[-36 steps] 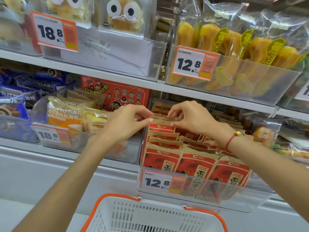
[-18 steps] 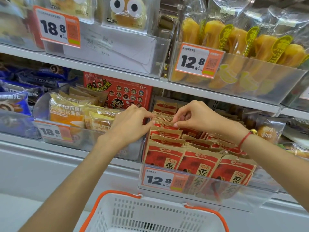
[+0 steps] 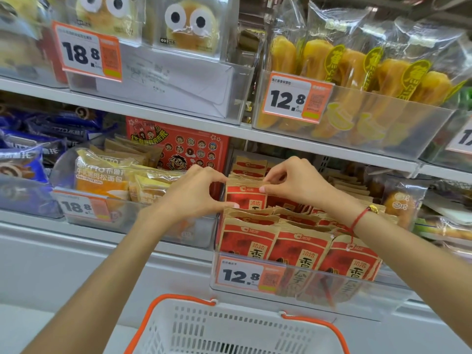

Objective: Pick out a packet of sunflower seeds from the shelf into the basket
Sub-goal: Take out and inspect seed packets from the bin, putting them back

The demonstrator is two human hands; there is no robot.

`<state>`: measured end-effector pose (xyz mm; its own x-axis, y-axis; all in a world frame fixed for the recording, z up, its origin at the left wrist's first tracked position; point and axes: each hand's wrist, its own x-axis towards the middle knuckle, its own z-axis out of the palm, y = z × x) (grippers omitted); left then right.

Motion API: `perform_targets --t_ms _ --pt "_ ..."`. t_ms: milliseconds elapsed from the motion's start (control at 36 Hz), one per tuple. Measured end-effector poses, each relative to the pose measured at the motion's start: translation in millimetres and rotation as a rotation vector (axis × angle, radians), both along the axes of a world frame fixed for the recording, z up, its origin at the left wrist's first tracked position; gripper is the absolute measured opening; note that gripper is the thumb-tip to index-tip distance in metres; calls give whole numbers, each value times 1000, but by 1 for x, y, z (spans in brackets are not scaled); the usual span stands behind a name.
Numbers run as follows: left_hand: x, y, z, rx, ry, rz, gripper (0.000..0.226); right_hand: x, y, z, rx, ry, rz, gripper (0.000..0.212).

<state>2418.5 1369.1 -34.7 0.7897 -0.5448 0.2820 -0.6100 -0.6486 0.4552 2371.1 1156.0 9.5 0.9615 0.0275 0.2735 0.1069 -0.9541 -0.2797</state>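
In the head view, both hands are reaching into a clear plastic bin (image 3: 357, 297) on the middle shelf (image 3: 332, 152). The bin is standing full of red and brown sunflower seed packets (image 3: 298, 249), row behind row, and an orange price tag (image 3: 249, 274) reading 12.8 is hanging on its front wall.

One packet (image 3: 245, 198) is sticking up higher than its neighbours, in the left column and some rows behind the front. The left hand (image 3: 194, 195) is holding this packet at its left edge, with the forefinger at the top corner and the thumb lower on the side. The right hand (image 3: 293, 182) is pinching the top right corner of the same packet between curled fingertips (image 3: 263, 189). A red string bracelet (image 3: 360, 217) is sitting on the right wrist.

Just left of the seed bin, yellow bread packs (image 3: 102, 177) are lying in another clear bin, with a red cartoon box (image 3: 189, 146) behind them. On the shelf above, long yellow breads in clear bags (image 3: 357, 70) are standing.

At the bottom edge, a white basket (image 3: 229, 330) with an orange rim is waiting directly below the seed bin.
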Motion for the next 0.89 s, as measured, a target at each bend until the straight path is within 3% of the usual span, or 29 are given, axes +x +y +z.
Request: perform_targets --t_ms 167,361,500,667,889 --pt "2 -5 3 -267 121 -56 32 -16 3 9 156 -141 26 5" --pt "-6 -6 9 -415 152 -111 27 -34 12 21 357 -227 20 15" --pt "-23 -9 19 -586 59 -61 19 -38 11 13 437 31 -1 36" --pt "-46 -3 37 -679 -49 -20 25 -52 20 19 463 -171 80 25" --pt "-78 9 48 -750 -30 -33 29 -81 37 28 481 -394 206 24"
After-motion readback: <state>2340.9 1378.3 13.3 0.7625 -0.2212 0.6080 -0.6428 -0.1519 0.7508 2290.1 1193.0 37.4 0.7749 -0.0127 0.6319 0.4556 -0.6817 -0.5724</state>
